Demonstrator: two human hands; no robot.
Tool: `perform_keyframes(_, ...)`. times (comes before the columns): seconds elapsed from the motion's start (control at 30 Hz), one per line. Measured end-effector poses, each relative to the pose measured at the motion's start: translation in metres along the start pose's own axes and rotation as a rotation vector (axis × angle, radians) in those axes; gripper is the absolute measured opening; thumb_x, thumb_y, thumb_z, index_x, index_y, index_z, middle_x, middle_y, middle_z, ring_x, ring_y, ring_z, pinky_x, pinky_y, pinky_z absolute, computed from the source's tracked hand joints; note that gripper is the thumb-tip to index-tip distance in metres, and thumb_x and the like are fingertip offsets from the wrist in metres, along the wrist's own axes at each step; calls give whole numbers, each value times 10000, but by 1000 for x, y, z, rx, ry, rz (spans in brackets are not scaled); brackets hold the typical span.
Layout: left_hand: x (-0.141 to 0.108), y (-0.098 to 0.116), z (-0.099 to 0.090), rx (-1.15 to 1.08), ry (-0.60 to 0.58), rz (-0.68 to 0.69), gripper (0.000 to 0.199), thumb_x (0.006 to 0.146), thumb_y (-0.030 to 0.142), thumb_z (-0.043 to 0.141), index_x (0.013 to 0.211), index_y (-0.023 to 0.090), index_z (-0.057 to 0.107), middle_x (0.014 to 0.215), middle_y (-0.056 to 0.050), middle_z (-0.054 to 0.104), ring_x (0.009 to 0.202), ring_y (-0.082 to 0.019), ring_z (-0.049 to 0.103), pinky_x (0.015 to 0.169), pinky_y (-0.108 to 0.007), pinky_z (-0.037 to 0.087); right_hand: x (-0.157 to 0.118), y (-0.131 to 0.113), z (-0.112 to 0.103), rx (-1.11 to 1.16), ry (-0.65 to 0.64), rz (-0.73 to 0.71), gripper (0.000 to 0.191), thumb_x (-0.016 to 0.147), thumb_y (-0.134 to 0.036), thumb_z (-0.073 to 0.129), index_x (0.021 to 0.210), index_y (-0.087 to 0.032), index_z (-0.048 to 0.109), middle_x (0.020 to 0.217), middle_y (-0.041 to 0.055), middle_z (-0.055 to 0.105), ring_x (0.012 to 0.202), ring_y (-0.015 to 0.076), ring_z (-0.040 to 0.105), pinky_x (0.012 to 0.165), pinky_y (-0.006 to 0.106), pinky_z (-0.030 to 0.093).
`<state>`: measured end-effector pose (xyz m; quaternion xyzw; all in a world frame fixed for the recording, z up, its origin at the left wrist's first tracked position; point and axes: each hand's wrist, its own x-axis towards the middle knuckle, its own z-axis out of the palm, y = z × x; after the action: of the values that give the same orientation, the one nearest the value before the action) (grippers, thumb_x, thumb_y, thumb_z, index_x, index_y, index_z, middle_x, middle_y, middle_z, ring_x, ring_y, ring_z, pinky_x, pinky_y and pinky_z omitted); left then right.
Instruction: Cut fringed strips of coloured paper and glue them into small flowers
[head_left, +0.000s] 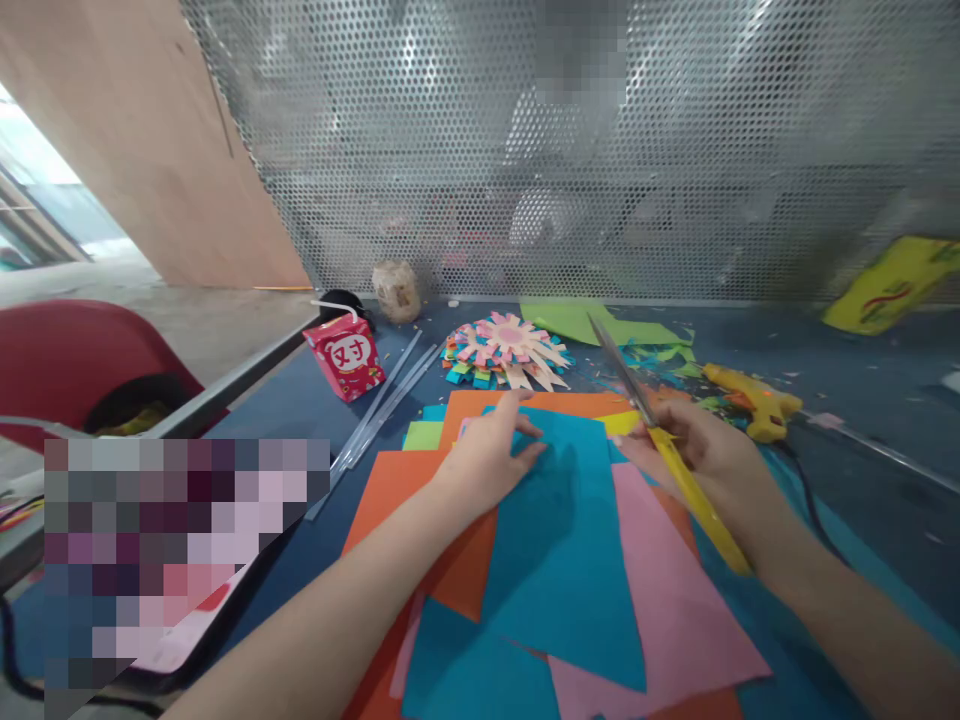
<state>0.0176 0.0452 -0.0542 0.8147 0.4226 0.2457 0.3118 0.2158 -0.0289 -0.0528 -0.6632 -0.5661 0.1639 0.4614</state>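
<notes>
Head view: fringed paper flowers (506, 345) look finished at twelve o'clock, right hand (716, 452) grasping scissors (699, 505), left hand (489, 447) empty over a seemingly uncut blue sheet (566, 565).

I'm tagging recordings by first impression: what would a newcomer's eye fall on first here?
Probably the pile of orange, blue and pink paper sheets in the middle of the dark blue table, with the left hand over it. Next, the scissors with yellow handles and metal blades, held in the right hand. Then the layered, multicoloured fringed paper flowers behind the pile, before the perforated metal screen.
</notes>
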Motion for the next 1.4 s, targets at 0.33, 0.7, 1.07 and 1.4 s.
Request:
perform_keyframes(0.33,25,11,13,235,-19,98,719,779,354,645,1394,226,295,1047,-54,728,1236,-288,501,1057,-510,239,34,21,-17,55,135,-47,389,686,-567,653,693,-224,469,623,-32,511,559,148,462,510,262,369)
perform_keyframes(0.7,28,14,20,336,26,127,627,845,217,552,1410,238,280,913,-16,758,1183,-240,542,1053,-518,156,43,26,-24,41,184,-31,390,683,-570,653,680,-219,483,588,-44,515,527,137,480,500,254,334)
perform_keyframes(1.07,44,8,30,293,108,70,621,755,111,589,1338,173,386,840,-6,742,964,-218,639,1017,-437,281,45,26,-25,-38,184,-29,326,883,-467,558,773,-159,558,642,-48,523,545,101,502,549,259,432)
perform_keyframes(1.4,54,-1,29,147,105,45,779,755,264,676,1404,144,261,943,-29,734,982,-184,653,923,-314,447,49,27,-30,-111,161,11,255,919,-385,547,882,-139,601,767,-13,602,646,118,581,617,289,504)
